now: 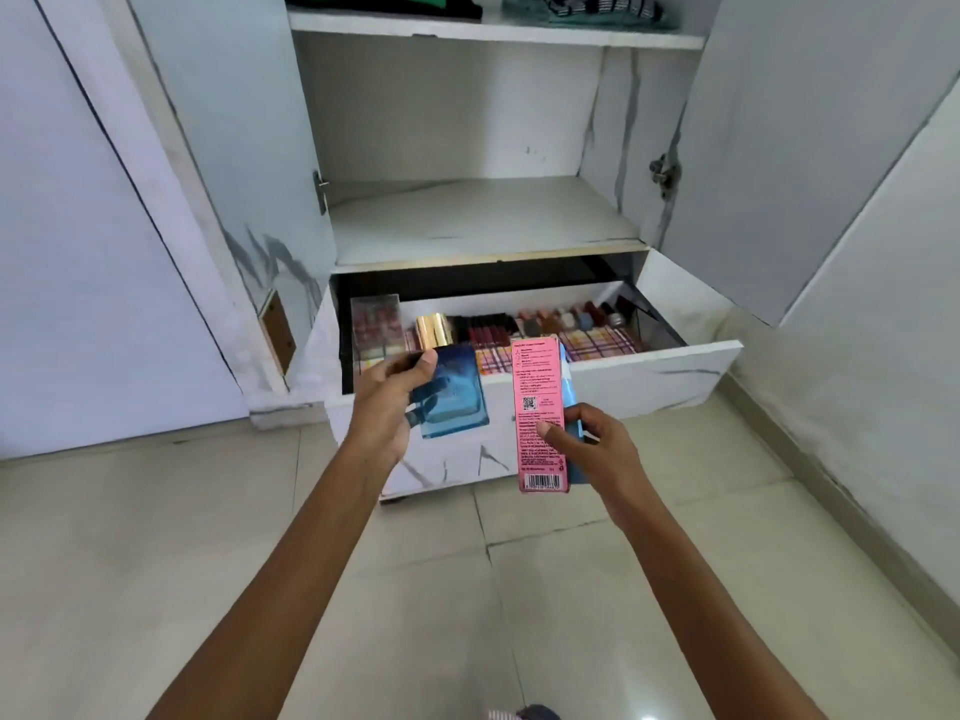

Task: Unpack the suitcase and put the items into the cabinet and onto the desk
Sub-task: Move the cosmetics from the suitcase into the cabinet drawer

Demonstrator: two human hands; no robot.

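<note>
From the head camera, the white marble-patterned cabinet (613, 163) stands with both doors swung open above a pale tiled floor (156, 537). Its middle shelf (467, 220) is bare, and folded clothes (587, 10) lie on the shelf above. The drawer (654, 374) below is pulled out, with rows of cosmetics (561, 322) on a checked liner (597, 341). In front of the drawer, the left hand (387, 402) curls its fingers and thumb round a blue glass bottle (457, 407). The right hand (592, 439) pinches an upright pink box (540, 413) together with a light blue pack (570, 402) behind it.
</note>
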